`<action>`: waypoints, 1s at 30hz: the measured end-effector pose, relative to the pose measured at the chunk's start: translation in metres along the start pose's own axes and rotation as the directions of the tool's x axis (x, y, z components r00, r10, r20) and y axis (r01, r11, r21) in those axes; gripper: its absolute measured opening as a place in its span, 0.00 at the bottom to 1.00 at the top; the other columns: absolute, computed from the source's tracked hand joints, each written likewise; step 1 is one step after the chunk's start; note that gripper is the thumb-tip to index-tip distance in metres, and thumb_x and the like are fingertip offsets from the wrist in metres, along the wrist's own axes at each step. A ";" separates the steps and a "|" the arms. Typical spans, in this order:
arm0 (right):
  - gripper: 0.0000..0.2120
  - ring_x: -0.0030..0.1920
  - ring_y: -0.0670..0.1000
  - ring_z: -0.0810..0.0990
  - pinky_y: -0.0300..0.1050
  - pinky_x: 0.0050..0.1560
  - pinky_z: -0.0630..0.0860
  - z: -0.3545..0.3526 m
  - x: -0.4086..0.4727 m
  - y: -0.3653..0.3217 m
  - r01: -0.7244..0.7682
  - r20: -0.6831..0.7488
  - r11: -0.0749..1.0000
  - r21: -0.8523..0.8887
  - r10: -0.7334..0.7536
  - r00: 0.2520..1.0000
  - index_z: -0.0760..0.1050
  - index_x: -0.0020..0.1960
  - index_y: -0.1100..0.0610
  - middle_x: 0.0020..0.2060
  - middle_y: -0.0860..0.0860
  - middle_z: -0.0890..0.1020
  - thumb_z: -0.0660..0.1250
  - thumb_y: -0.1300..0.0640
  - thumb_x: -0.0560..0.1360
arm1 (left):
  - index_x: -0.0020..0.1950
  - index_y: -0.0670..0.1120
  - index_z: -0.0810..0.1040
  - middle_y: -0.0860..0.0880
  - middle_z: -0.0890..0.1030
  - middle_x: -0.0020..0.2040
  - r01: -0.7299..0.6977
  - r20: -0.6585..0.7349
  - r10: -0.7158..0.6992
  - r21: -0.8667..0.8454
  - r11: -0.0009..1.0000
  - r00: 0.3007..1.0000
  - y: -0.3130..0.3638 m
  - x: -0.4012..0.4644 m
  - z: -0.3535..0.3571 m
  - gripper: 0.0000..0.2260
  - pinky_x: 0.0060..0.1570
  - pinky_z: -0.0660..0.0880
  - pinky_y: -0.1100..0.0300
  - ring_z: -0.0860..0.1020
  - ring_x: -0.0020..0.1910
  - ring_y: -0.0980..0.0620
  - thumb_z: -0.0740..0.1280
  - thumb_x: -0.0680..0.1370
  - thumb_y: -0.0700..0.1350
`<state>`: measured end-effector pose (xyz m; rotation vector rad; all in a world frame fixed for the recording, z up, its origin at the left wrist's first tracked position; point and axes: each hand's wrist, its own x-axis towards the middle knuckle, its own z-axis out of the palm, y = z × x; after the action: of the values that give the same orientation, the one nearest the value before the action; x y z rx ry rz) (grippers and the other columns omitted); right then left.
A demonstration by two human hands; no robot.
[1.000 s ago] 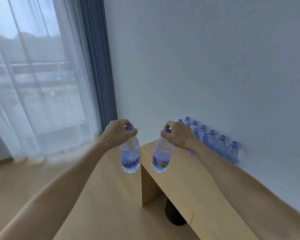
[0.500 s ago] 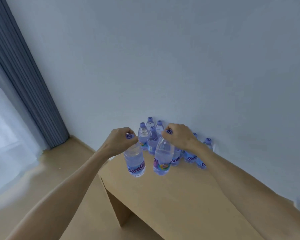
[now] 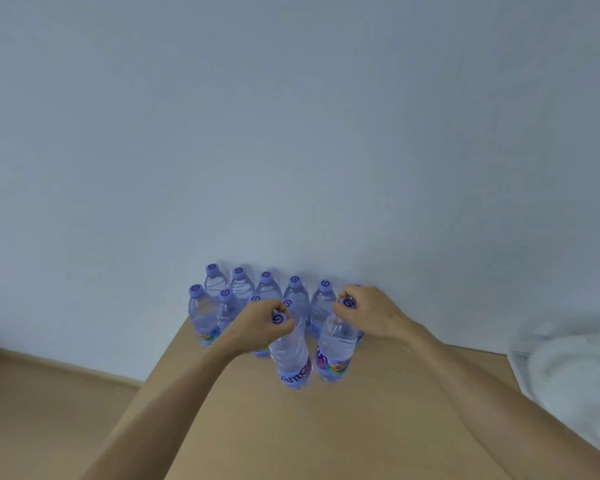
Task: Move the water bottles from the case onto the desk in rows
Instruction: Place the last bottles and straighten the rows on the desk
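My left hand [image 3: 257, 325] grips the purple cap and neck of a clear water bottle [image 3: 291, 362]. My right hand [image 3: 369, 311] holds a second bottle [image 3: 336, 355] the same way. Both bottles hang upright, side by side, just over the light wooden desk [image 3: 291, 427], in front of the bottles standing there. Several more purple-capped bottles [image 3: 243, 289] stand in two rows against the wall at the desk's back. The case is not in view.
A pale wall [image 3: 291, 133] rises right behind the rows. The desk's left edge drops to a wooden floor [image 3: 49, 403]. A white crumpled cloth [image 3: 568, 368] lies on the desk's right side.
Both hands have carried their bottles forward over the desk toward the rows. The view has swung right; the curtain has left the frame and the white cloth has come in.
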<state>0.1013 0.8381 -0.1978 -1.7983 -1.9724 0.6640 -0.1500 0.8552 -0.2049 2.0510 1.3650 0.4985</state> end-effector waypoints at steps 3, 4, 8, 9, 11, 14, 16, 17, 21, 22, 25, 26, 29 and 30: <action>0.07 0.38 0.50 0.77 0.46 0.41 0.73 0.000 -0.001 0.015 -0.067 -0.002 0.997 -0.025 0.067 0.998 0.75 0.44 0.50 0.37 0.48 0.79 0.64 0.47 0.76 | 0.43 0.47 0.78 0.55 0.77 0.33 -0.089 0.117 0.085 0.031 0.996 0.989 -0.001 0.028 0.011 0.05 0.30 0.68 0.69 0.73 0.27 0.63 0.68 0.74 0.48; 0.07 0.37 0.49 0.76 0.46 0.40 0.72 0.000 -0.001 0.018 -0.082 -0.006 0.996 -0.023 0.082 0.997 0.74 0.43 0.48 0.36 0.47 0.79 0.64 0.47 0.76 | 0.44 0.47 0.78 0.55 0.78 0.34 -0.116 0.148 0.107 0.054 0.992 0.983 -0.001 0.036 0.013 0.05 0.30 0.69 0.69 0.74 0.28 0.63 0.68 0.74 0.49; 0.08 0.40 0.50 0.78 0.48 0.44 0.74 0.003 -0.001 0.031 -0.125 -0.034 0.992 -0.015 0.124 0.992 0.75 0.47 0.51 0.38 0.48 0.81 0.65 0.46 0.76 | 0.48 0.50 0.77 0.53 0.81 0.41 -0.243 0.214 0.197 0.218 0.945 0.957 0.005 0.064 0.024 0.07 0.40 0.75 0.61 0.77 0.38 0.57 0.66 0.75 0.52; 0.09 0.40 0.51 0.78 0.48 0.44 0.74 0.006 -0.001 0.034 -0.124 -0.029 0.992 -0.028 0.123 0.992 0.75 0.48 0.51 0.38 0.48 0.80 0.65 0.46 0.77 | 0.49 0.51 0.76 0.52 0.81 0.43 -0.275 0.220 0.214 0.302 0.913 0.952 0.007 0.068 0.029 0.08 0.41 0.76 0.56 0.78 0.41 0.53 0.65 0.75 0.54; 0.10 0.40 0.52 0.78 0.50 0.44 0.75 0.012 0.000 0.037 -0.112 -0.008 0.992 -0.063 0.112 0.994 0.75 0.49 0.51 0.39 0.50 0.80 0.65 0.44 0.77 | 0.51 0.54 0.74 0.51 0.80 0.44 -0.321 0.224 0.243 0.447 0.835 0.944 0.009 0.075 0.041 0.09 0.39 0.73 0.53 0.78 0.43 0.48 0.63 0.76 0.57; 0.11 0.38 0.52 0.76 0.49 0.42 0.74 0.020 0.004 0.042 -0.097 0.002 0.990 -0.105 0.098 0.995 0.74 0.51 0.50 0.39 0.49 0.78 0.64 0.43 0.77 | 0.53 0.54 0.73 0.50 0.80 0.45 -0.372 0.245 0.284 0.506 0.778 0.927 0.008 0.085 0.051 0.10 0.35 0.67 0.56 0.79 0.44 0.45 0.61 0.77 0.57; 0.09 0.37 0.50 0.75 0.47 0.41 0.72 0.023 0.007 0.047 -0.095 -0.001 0.990 -0.108 0.095 0.995 0.73 0.49 0.47 0.37 0.48 0.77 0.64 0.42 0.77 | 0.54 0.53 0.73 0.51 0.81 0.46 -0.382 0.255 0.289 0.509 0.771 0.923 0.007 0.093 0.053 0.10 0.35 0.66 0.56 0.79 0.44 0.45 0.61 0.78 0.57; 0.09 0.38 0.50 0.75 0.47 0.40 0.72 0.023 0.008 0.050 -0.098 -0.002 0.989 -0.110 0.099 0.995 0.73 0.49 0.47 0.37 0.47 0.76 0.64 0.42 0.77 | 0.55 0.54 0.73 0.51 0.80 0.46 -0.385 0.256 0.291 0.511 0.769 0.922 0.006 0.096 0.053 0.10 0.35 0.67 0.56 0.79 0.44 0.46 0.61 0.78 0.57; 0.10 0.39 0.50 0.75 0.44 0.40 0.71 0.027 0.014 0.055 -0.098 0.001 0.989 -0.112 0.099 0.995 0.75 0.53 0.48 0.38 0.47 0.76 0.64 0.44 0.77 | 0.55 0.54 0.73 0.52 0.80 0.48 -0.403 0.261 0.309 0.511 0.760 0.914 0.005 0.107 0.055 0.10 0.38 0.69 0.56 0.79 0.46 0.47 0.61 0.78 0.57; 0.10 0.39 0.49 0.75 0.43 0.39 0.69 0.029 0.015 0.055 -0.096 -0.003 0.989 -0.112 0.096 0.995 0.75 0.53 0.49 0.37 0.46 0.75 0.65 0.44 0.77 | 0.55 0.54 0.73 0.52 0.80 0.47 -0.411 0.268 0.314 0.508 0.757 0.911 0.005 0.109 0.055 0.10 0.37 0.68 0.56 0.79 0.46 0.47 0.61 0.78 0.57; 0.09 0.37 0.47 0.73 0.39 0.34 0.65 0.035 0.020 0.057 -0.098 -0.013 0.989 -0.115 0.097 0.995 0.75 0.53 0.49 0.34 0.43 0.72 0.65 0.46 0.76 | 0.53 0.55 0.73 0.54 0.80 0.47 -0.426 0.287 0.319 0.509 0.748 0.903 0.001 0.111 0.055 0.09 0.35 0.66 0.57 0.79 0.44 0.49 0.61 0.77 0.57; 0.09 0.36 0.46 0.73 0.38 0.34 0.64 0.037 0.021 0.057 -0.100 -0.012 0.988 -0.117 0.100 0.995 0.74 0.52 0.49 0.33 0.42 0.72 0.65 0.46 0.76 | 0.53 0.56 0.73 0.54 0.80 0.46 -0.429 0.289 0.320 0.517 0.741 0.902 -0.001 0.110 0.054 0.09 0.35 0.66 0.57 0.79 0.43 0.49 0.61 0.76 0.57; 0.09 0.35 0.45 0.73 0.38 0.33 0.65 0.039 0.022 0.058 -0.101 -0.014 0.987 -0.127 0.100 0.995 0.74 0.51 0.49 0.33 0.43 0.73 0.65 0.45 0.75 | 0.54 0.57 0.73 0.54 0.80 0.45 -0.445 0.292 0.336 0.543 0.712 0.895 -0.005 0.107 0.054 0.09 0.33 0.65 0.58 0.78 0.41 0.50 0.61 0.76 0.57; 0.09 0.35 0.46 0.73 0.40 0.33 0.66 0.040 0.023 0.058 -0.100 -0.014 0.986 -0.134 0.099 0.995 0.73 0.51 0.49 0.34 0.44 0.74 0.65 0.45 0.75 | 0.54 0.57 0.73 0.54 0.80 0.44 -0.448 0.292 0.341 0.548 0.706 0.894 -0.005 0.106 0.054 0.09 0.32 0.64 0.58 0.78 0.40 0.50 0.61 0.76 0.57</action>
<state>0.1229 0.8610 -0.2647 -1.9875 -1.9749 0.5652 -0.0783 0.9387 -0.2513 2.8745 1.0483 0.0314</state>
